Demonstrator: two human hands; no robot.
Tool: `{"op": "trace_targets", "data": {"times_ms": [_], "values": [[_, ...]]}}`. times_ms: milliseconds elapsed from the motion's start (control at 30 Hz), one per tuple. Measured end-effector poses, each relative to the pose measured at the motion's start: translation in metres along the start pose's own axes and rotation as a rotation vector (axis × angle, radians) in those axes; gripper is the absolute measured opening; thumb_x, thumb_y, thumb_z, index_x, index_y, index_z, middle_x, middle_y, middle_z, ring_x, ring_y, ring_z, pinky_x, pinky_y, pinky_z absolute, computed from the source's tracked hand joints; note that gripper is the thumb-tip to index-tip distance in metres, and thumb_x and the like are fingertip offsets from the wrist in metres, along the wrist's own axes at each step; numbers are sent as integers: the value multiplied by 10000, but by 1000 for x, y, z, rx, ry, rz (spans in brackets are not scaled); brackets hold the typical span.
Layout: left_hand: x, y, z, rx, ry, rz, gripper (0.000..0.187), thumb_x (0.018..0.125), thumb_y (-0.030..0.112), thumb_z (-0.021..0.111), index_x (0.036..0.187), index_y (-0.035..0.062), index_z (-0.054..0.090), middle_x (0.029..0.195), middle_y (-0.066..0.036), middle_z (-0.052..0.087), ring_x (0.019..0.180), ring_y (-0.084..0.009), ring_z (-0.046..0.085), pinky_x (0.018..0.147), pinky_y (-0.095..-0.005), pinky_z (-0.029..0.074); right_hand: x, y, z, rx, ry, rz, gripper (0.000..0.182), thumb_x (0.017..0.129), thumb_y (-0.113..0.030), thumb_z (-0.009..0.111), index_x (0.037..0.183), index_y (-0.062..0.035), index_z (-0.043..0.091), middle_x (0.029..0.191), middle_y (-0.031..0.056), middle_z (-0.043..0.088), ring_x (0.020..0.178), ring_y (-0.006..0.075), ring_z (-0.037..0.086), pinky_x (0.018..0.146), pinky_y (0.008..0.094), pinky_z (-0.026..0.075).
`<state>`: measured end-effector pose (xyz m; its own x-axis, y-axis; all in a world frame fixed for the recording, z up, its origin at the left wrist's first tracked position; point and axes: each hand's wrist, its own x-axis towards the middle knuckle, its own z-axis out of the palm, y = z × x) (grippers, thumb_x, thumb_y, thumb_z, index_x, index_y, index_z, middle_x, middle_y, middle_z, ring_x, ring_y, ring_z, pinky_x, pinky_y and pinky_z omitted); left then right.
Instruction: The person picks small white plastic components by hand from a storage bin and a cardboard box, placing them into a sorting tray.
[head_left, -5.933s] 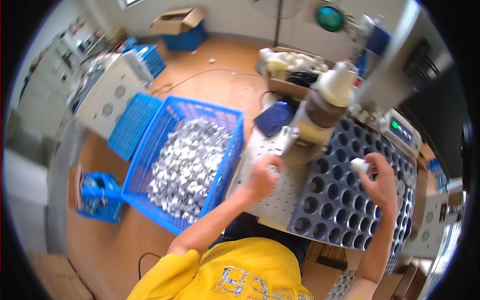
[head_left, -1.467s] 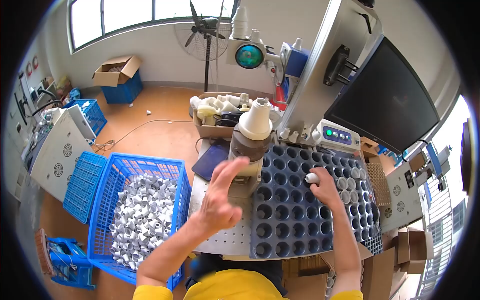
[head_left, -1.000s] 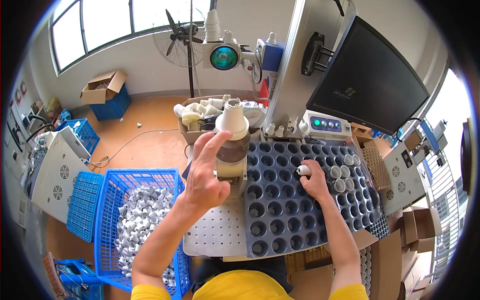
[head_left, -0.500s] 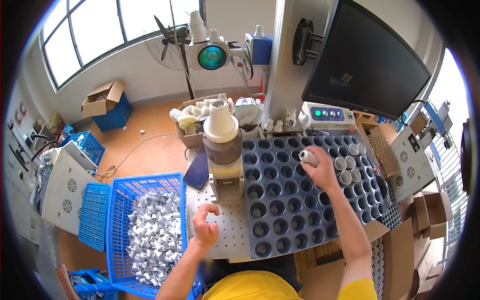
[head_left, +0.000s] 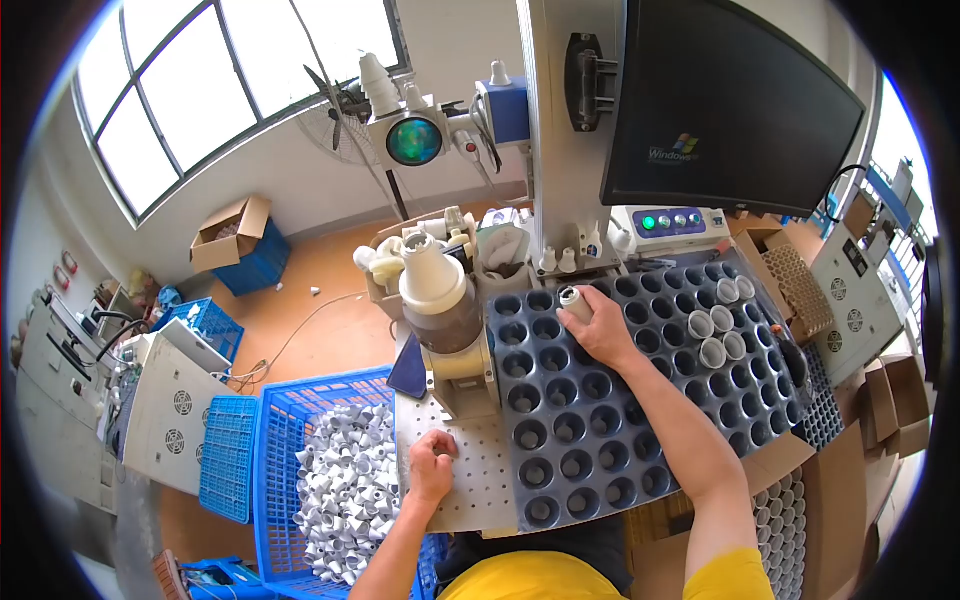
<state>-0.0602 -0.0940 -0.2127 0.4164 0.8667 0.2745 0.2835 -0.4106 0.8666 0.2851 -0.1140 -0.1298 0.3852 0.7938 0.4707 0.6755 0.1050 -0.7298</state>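
My right hand grips a white cylindrical plastic part above the left-back area of the black tray with rows of round holes. Its open upper end faces up and away. Several white cup-shaped parts stand in holes farther right on that tray. My left hand is curled into a fist over the perforated metal plate, with nothing visible in it. Behind the plate stands a fixture topped by a white cone-shaped piece.
Left of the plate is a blue basket heaped with small white fittings. A lens head hangs above the fixture. A monitor and a control box stand behind the tray. A dark flat device lies beside the fixture.
The right hand has moved left over the tray with the white part. My left hand has lowered toward the plate and its fingers have curled in. The whole view has shifted slightly.
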Motion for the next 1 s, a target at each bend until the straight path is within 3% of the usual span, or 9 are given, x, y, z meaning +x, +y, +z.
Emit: {"op": "trace_targets", "data": {"times_ms": [267,667,767,1000], "values": [[1,-1,1,78,-21,-79,254,583,-76,344,694,-24,566,643,-72,573,599,-152,513,605,-261,441,-1,1,-8,56,14,29,400,844,-226,708,1147,-4,571,974,205,674,888,343,661,788,375,515],[1,3,1,40,-11,-33,267,582,-78,323,689,-25,562,643,-61,572,589,-132,496,588,-244,422,-4,0,-13,42,-8,28,370,840,-231,716,1099,-5,582,947,201,673,865,357,656,765,380,516],[1,-1,1,31,-15,-55,188,616,-83,415,696,-13,570,632,-80,555,598,-176,544,605,-293,455,-5,0,-15,40,-17,40,369,839,-236,719,1093,-3,586,944,204,671,868,366,654,766,385,515],[1,1,0,57,-20,-60,188,614,-83,413,693,-15,570,623,-77,553,578,-172,535,587,-291,449,-6,-1,-17,29,-33,49,372,839,-250,720,1083,-1,591,951,203,673,877,369,652,770,389,513]]}}
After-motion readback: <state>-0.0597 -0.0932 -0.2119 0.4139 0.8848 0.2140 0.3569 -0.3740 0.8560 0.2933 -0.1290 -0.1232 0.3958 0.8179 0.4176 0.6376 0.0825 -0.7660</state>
